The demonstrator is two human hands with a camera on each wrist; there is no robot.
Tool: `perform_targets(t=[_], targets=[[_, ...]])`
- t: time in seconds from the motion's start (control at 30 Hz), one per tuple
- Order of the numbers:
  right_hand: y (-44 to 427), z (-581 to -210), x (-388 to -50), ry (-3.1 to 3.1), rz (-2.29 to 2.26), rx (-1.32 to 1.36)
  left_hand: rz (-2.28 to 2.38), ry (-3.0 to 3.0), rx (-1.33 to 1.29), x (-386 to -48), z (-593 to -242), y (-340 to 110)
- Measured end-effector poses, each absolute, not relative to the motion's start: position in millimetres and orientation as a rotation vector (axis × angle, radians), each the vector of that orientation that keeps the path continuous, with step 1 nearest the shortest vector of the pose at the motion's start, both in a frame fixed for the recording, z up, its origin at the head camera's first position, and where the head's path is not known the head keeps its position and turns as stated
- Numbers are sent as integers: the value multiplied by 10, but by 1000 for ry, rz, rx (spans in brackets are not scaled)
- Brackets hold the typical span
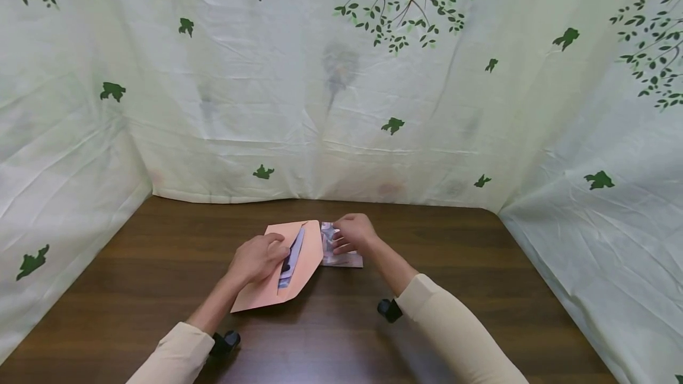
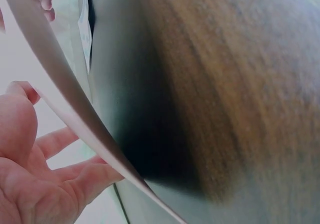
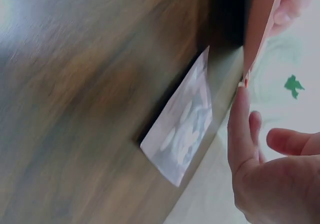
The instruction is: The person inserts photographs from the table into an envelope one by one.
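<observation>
A peach-coloured paper envelope (image 1: 311,249) is held tilted above the table by my left hand (image 1: 257,259), whose fingers grip it near its opening. Pale purple printed paper, like banknotes (image 1: 288,271), shows in that opening. Just right of the envelope my right hand (image 1: 356,234) has loosely extended fingers. In the right wrist view, one fingertip (image 3: 243,96) of it meets or nearly meets the envelope's edge (image 3: 260,31). Below this hand a purple-grey printed note (image 3: 182,126) lies on the table, partly covered in the head view.
The brown wooden table (image 1: 160,271) extends around both hands. A white curtain (image 1: 224,135) with green leaf and bird prints hangs behind it and at both sides. Black wrist-camera pieces (image 1: 226,342) sit beneath the cream sleeves (image 1: 173,351).
</observation>
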State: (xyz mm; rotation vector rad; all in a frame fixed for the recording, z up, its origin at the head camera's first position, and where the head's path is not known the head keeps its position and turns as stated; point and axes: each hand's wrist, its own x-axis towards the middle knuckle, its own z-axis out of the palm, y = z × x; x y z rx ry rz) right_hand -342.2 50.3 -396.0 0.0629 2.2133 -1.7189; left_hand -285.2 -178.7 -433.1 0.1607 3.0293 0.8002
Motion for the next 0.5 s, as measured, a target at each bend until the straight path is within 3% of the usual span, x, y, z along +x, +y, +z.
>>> perform_targets(t=[0.5], targets=[[817,-3968,-3462,2242,-1713,185,784,3048,192,-2868,-4370,-1799]])
